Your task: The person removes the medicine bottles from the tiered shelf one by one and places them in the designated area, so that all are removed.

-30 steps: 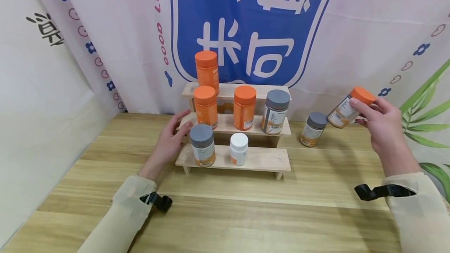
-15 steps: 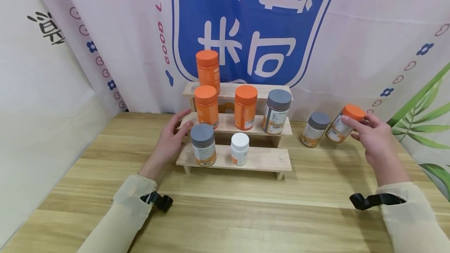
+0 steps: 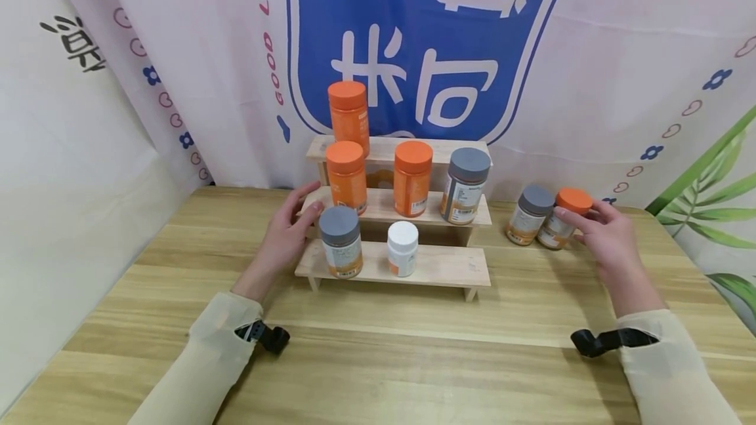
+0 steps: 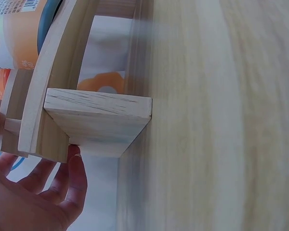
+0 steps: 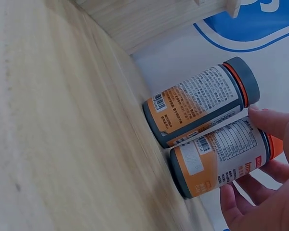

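Observation:
At the right of the head view, my right hand (image 3: pixel 608 238) grips an orange-lidded supplement bottle (image 3: pixel 557 231) by its upper part, thumb on the near side. The bottle stands right beside a grey-lidded bottle (image 3: pixel 525 220), both upright on the table. In the right wrist view, the thumb lies at the gap between the two lids and the fingers curl around the far side of the held bottle (image 5: pixel 221 156). My left hand (image 3: pixel 283 241) holds the left end of the three-tier wooden stand (image 3: pixel 443 267). In the left wrist view its fingers (image 4: pixel 77 178) curl behind the stand's end.
On the stand are several bottles: an all-orange one (image 3: pixel 350 124) on top, two orange ones (image 3: pixel 346 179) and a grey-lidded one (image 3: pixel 465 189) on the middle tier, a grey-lidded jar (image 3: pixel 341 244) and a small white bottle (image 3: pixel 403 251) below. A printed curtain (image 3: pixel 590 97) hangs behind.
My right hand has lowered the orange-lidded bottle leftward from a tilted position in the air to upright on the table beside the grey-lidded one. The left hand has stayed at the stand.

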The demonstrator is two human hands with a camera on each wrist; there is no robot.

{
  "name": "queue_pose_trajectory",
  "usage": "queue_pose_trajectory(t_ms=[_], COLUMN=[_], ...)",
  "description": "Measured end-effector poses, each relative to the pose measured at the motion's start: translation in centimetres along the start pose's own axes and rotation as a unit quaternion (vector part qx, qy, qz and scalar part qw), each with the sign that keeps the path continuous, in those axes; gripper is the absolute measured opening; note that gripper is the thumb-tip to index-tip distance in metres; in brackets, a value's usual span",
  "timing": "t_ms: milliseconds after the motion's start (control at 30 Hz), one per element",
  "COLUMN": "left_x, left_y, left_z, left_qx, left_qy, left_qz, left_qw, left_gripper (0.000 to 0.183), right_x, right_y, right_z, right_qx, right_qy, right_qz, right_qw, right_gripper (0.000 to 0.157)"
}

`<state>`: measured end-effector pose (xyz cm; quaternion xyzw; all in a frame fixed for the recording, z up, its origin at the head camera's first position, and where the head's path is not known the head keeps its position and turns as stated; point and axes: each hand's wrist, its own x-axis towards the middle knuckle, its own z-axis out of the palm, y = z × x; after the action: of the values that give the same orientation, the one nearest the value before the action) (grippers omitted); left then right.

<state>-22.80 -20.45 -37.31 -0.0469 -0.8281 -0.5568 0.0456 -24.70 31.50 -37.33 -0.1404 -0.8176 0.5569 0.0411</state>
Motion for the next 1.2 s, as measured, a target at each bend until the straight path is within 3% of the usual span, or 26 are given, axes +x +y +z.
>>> queue_pose_trajectory(t_ms=[233, 1200], left_x=[0.1, 0.1], left_y=[0.0, 0.0], left_z=[0.0, 0.0], left_qx=[0.007, 0.012], left_qy=[0.001, 0.003], left_qz=[-0.001, 0.009], left_qw=[1.0000, 0.9999], left_gripper=[0.052, 0.052], right_x=[-0.3, -0.7], right_y=[0.1, 0.2], right_z=[0.4, 1.2], right_qx=[0.039, 0.013], right_qy=[0.002, 0.006], right_qz=[0.009, 0.030], right_qw=[0.999, 0.999], right_gripper=[0.079, 0.083])
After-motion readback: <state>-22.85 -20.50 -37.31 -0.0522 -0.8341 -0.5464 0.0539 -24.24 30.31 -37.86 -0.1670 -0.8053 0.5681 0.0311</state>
